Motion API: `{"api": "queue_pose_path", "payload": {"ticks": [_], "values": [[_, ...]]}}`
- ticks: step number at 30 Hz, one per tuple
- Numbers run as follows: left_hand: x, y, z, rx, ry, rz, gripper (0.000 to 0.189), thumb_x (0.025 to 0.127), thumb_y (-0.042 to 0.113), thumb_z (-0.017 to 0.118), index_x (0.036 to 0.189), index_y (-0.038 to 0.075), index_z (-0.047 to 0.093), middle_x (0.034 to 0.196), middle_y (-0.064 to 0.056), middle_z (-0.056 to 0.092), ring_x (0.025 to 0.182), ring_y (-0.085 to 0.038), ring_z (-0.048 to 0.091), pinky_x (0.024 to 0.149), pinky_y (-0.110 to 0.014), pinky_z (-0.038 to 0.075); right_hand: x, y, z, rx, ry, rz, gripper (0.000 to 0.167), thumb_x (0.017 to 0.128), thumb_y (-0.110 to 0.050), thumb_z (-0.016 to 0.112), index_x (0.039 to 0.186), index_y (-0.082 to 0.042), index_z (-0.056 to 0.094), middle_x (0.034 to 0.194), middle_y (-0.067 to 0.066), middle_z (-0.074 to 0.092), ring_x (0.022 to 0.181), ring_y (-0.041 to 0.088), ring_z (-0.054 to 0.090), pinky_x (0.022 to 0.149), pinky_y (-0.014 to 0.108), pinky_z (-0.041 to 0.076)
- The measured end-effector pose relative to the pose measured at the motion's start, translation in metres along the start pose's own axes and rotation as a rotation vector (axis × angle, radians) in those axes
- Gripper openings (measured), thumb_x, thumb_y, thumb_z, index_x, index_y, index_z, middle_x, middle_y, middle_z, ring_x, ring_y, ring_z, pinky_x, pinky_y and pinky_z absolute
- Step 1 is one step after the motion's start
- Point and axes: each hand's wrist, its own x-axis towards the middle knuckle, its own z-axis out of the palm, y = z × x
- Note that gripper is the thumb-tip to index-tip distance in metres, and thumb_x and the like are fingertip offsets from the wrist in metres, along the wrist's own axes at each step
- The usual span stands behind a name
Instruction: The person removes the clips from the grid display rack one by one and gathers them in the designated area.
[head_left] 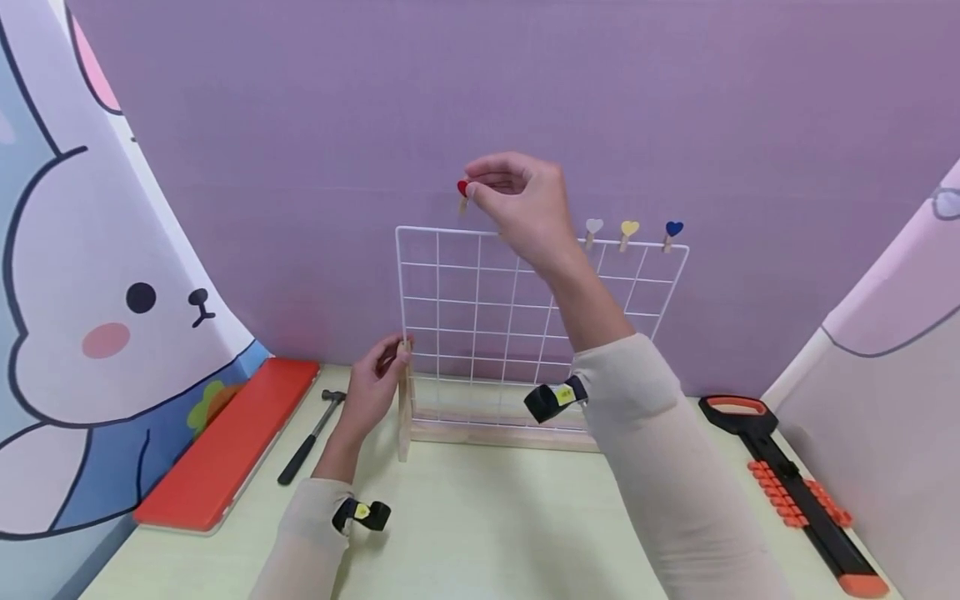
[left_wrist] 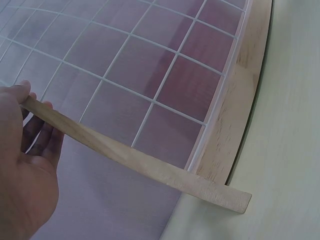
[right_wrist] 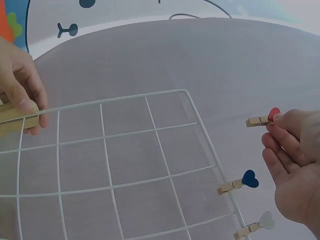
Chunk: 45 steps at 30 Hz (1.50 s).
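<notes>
A white wire grid panel [head_left: 472,333] stands on a wooden base. My left hand [head_left: 375,379] grips the top of the wooden upright [left_wrist: 135,157] at the panel's left side. Above the top wire, my right hand [head_left: 525,208] pinches a small wooden clothespin with a red heart [head_left: 462,190], apart from the panel. Clothespins with a white heart [head_left: 593,227], a yellow heart [head_left: 628,229] and a dark blue heart [head_left: 673,229] sit on the top wire. Another blue-heart clothespin [right_wrist: 237,182] shows in the right wrist view; my right hand hides it in the head view.
At the left lie a long red case [head_left: 232,442] and a hammer [head_left: 311,437] with a black handle. A black and orange tool [head_left: 791,492] lies along the right side. Behind the panel hangs a purple cloth [head_left: 337,167]; a printed rabbit cloth [head_left: 97,275] is at the left.
</notes>
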Motion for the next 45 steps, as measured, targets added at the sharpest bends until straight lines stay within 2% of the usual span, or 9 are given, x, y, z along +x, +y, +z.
{"api": "queue_pose_path", "payload": {"ticks": [4,12,14,19,21,28,36,40,45], "values": [[0.0,0.0,0.0,-0.011,-0.003,0.015,0.043,0.107,0.023,0.059,0.143,0.001,0.056,0.146,-0.018,0.061,0.13,-0.019,0.06,0.103,-0.008,0.049,-0.004,-0.001,-0.005,-0.001,-0.005,-0.024,0.018,0.093,-0.005,0.073,0.11,-0.001,0.076,0.099,0.008,0.078,0.094,0.018,0.074,0.088,0.022,0.06],[0.002,0.001,0.002,-0.007,0.009,0.023,0.041,0.106,0.022,0.06,0.141,0.001,0.058,0.143,-0.018,0.064,0.119,0.002,0.06,0.101,-0.008,0.05,-0.016,0.004,-0.026,-0.028,0.001,-0.024,0.018,0.093,-0.006,0.074,0.11,-0.002,0.076,0.1,0.008,0.078,0.094,0.017,0.075,0.088,0.022,0.061],[0.002,0.001,0.002,-0.005,0.01,0.02,0.04,0.106,0.022,0.06,0.14,0.001,0.058,0.142,-0.019,0.064,0.121,-0.002,0.061,0.101,-0.008,0.05,-0.019,0.008,-0.032,-0.048,0.009,-0.015,0.018,0.093,-0.006,0.074,0.11,-0.002,0.077,0.1,0.007,0.078,0.094,0.015,0.075,0.09,0.022,0.061],[0.003,0.0,0.003,-0.004,0.001,0.021,0.041,0.106,0.024,0.06,0.141,0.002,0.058,0.143,-0.019,0.064,0.132,-0.027,0.059,0.103,-0.008,0.048,-0.03,0.018,-0.049,-0.097,0.017,0.017,0.018,0.093,-0.009,0.074,0.111,-0.005,0.077,0.103,0.005,0.078,0.096,0.011,0.074,0.09,0.021,0.061],[0.003,-0.001,0.003,-0.005,-0.001,0.022,0.042,0.106,0.024,0.059,0.142,0.002,0.057,0.143,-0.018,0.063,0.135,-0.032,0.057,0.104,-0.007,0.047,-0.035,0.022,-0.056,-0.107,0.018,0.023,0.019,0.094,-0.009,0.074,0.112,-0.004,0.076,0.103,0.004,0.078,0.097,0.011,0.074,0.09,0.02,0.061],[0.004,0.0,0.003,-0.007,0.002,0.032,0.04,0.107,0.021,0.059,0.141,0.0,0.058,0.142,-0.022,0.063,0.135,-0.032,0.057,0.105,-0.008,0.047,-0.055,0.036,-0.082,-0.152,0.023,0.055,0.019,0.094,-0.011,0.075,0.112,-0.004,0.076,0.101,-0.001,0.079,0.095,0.01,0.075,0.087,0.017,0.06],[0.002,0.002,0.002,-0.018,0.013,0.044,0.039,0.106,0.017,0.06,0.14,-0.002,0.058,0.141,-0.023,0.063,0.131,-0.025,0.059,0.104,-0.009,0.049,-0.078,0.054,-0.106,-0.233,0.011,0.108,0.018,0.096,-0.012,0.073,0.112,-0.005,0.076,0.097,-0.009,0.079,0.095,0.006,0.075,0.088,0.013,0.058],[0.002,0.002,0.002,-0.018,0.014,0.046,0.039,0.106,0.018,0.06,0.14,-0.002,0.058,0.141,-0.021,0.064,0.132,-0.028,0.059,0.104,-0.009,0.049,-0.092,0.063,-0.117,-0.255,0.006,0.138,0.018,0.096,-0.013,0.073,0.113,-0.005,0.075,0.097,-0.01,0.079,0.096,0.009,0.075,0.086,0.014,0.059],[0.002,0.001,0.001,-0.021,0.009,0.045,0.04,0.106,0.019,0.06,0.141,-0.001,0.057,0.143,-0.021,0.063,0.135,-0.034,0.057,0.106,-0.009,0.048,-0.111,0.076,-0.129,-0.28,-0.01,0.184,0.019,0.098,-0.015,0.071,0.115,-0.006,0.075,0.101,-0.006,0.08,0.094,0.005,0.074,0.086,0.013,0.059]]}}
